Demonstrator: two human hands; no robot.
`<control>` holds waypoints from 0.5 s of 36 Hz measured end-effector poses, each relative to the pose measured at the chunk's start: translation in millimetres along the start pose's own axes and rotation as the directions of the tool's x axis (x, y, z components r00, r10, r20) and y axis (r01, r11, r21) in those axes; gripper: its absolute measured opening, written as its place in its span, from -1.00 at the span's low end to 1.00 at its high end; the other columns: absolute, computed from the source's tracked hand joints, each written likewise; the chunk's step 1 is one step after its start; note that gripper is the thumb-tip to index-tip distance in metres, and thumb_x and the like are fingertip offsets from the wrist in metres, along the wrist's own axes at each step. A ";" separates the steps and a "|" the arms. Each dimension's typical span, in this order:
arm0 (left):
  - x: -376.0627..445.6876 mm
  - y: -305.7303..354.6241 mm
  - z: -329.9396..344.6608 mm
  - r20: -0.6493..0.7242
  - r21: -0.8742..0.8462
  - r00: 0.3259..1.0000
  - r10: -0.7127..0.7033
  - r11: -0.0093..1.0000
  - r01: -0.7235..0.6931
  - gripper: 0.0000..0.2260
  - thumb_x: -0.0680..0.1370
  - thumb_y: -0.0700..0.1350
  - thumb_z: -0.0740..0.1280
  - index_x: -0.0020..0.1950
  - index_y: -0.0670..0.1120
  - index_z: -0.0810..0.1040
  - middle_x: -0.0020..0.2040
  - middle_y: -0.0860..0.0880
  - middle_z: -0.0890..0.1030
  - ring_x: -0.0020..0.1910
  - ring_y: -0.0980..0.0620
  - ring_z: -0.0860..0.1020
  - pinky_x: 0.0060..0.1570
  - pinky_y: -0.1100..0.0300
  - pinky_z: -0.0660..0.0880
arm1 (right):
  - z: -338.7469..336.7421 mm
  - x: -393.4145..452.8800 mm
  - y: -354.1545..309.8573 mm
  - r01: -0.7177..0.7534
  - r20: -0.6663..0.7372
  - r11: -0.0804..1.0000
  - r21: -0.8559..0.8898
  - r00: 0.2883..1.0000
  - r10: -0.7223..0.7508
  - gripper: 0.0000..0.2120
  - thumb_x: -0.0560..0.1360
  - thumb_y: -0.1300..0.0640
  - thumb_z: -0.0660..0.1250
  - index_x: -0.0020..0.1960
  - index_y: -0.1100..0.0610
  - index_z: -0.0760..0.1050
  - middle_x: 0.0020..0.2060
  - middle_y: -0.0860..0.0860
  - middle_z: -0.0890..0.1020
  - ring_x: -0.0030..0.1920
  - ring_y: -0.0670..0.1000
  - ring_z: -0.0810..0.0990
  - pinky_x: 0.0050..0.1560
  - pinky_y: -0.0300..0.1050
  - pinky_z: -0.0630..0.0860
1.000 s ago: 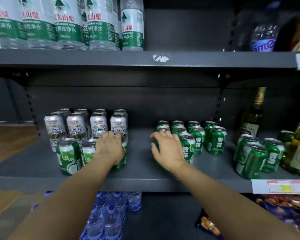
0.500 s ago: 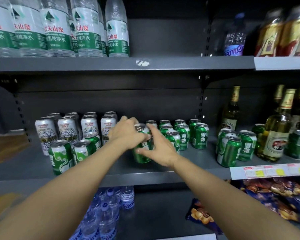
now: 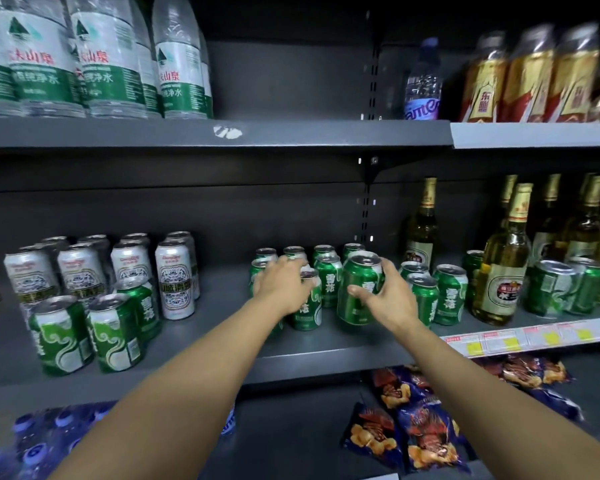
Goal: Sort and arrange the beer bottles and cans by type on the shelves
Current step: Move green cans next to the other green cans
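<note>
Middle shelf point(image 3: 194, 355), taken as the landmark throughout.

Right hand point(image 3: 390, 301) grips a green can point(image 3: 359, 289), thumb across its front and fingers curled round its right side. The can tilts slightly and sits at the shelf's centre, just right of the cluster of green cans point(image 3: 321, 271); whether its base touches the shelf is unclear.

Left hand point(image 3: 283, 284) is curled over a second green can point(image 3: 307, 306) at the front of that cluster, fingers wrapped over its top rim. That can stands upright on the shelf.

Held can: green body, white characters, silver lid with pull tab.

At the shelf's left end stand tall silver cans point(image 3: 174, 275), with three green cans point(image 3: 113, 332) before them. At its right end stand beer bottles point(image 3: 504, 265) beside more green cans.
</note>
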State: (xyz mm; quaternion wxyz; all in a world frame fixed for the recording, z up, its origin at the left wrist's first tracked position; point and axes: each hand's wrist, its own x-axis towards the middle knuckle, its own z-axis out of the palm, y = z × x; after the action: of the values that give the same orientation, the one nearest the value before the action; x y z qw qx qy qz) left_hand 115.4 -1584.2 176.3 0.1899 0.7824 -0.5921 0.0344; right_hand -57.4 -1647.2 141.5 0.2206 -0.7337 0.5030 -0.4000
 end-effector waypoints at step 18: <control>40.7 -11.8 46.0 0.050 0.305 0.996 0.068 0.949 -0.080 -0.40 0.56 -0.10 0.32 0.54 0.18 0.15 0.54 -0.02 0.24 0.52 -0.02 0.17 0.48 -0.15 -0.08 | 49.5 60.0 28.8 -0.048 0.174 0.999 0.014 0.984 0.045 -0.28 0.35 0.04 0.56 0.41 0.01 0.32 0.16 0.03 0.61 0.11 0.11 0.61 0.18 -0.01 0.50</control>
State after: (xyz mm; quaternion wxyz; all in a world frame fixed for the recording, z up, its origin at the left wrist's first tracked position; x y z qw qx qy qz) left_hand 130.7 -1634.3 142.1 0.0532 0.7802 -0.6120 0.1176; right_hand -23.1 -1717.4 113.6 0.2792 -0.7520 0.4952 -0.3338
